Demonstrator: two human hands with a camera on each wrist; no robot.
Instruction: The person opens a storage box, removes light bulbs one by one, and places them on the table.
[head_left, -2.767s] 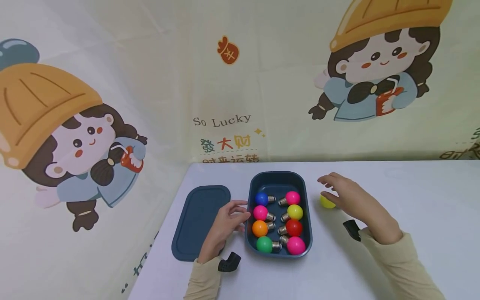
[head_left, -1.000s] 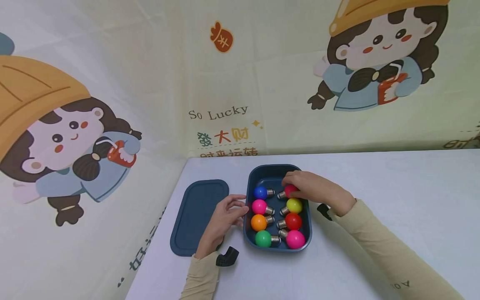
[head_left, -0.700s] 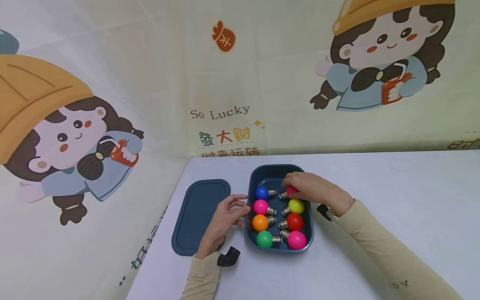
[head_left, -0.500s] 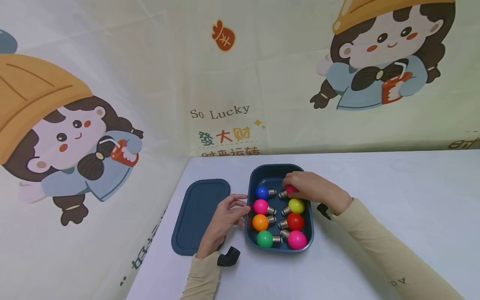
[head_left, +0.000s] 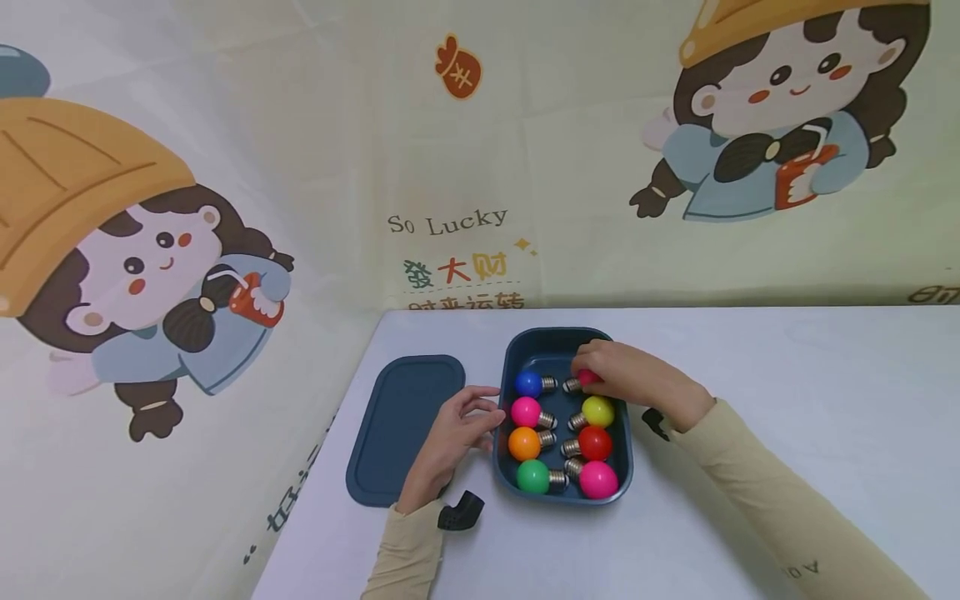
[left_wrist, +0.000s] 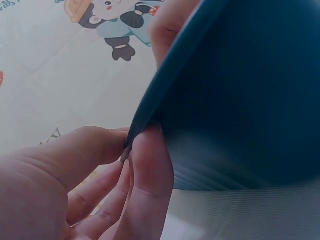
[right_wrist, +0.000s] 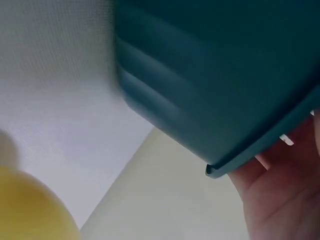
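A dark blue plastic box (head_left: pixel 557 498) holds several coloured light bulbs in two columns, with metal screw bases turned inward. My left hand (head_left: pixel 460 429) is at its left wall; in the left wrist view the thumb and index finger (left_wrist: pixel 150 165) pinch the rim. My right hand (head_left: pixel 637 375) reaches over the far right rim and grips a pink bulb (head_left: pixel 588 377), mostly covered by the fingers. Below that bulb lie a yellow bulb (head_left: pixel 598 411), a red bulb (head_left: pixel 596 443) and another pink one. The left column has blue (head_left: pixel 528 383), pink, orange and green bulbs.
A flat dark blue lid (head_left: pixel 405 429) lies on the white table left of the box. In the right wrist view a yellow rounded thing (right_wrist: pixel 30 210) is on the table outside the box; the right arm hides it in the head view. A printed cloth hangs behind.
My right hand has left the yellow thing on the table and moved left into the box, where it grips the far right pink bulb. My left hand stays at the box.
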